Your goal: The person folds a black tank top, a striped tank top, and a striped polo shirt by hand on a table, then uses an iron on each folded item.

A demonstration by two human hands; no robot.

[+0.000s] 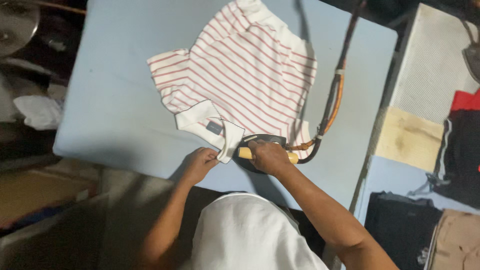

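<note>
Ironing table (115,110), pale blue, carries one shirt (245,70), white with thin red stripes, rumpled and spread toward 12 o'clock, its white collar folded down at 6 o'clock. Left hand (199,164) pinches the collar edge between thumb and fingers. Right hand (269,156) is closed round the yellow handle of a dark iron (260,142) on the shirt's hem; its cord (334,95) trails toward 1 o'clock. Folded clothes (450,200) lie at 3 o'clock.
</note>
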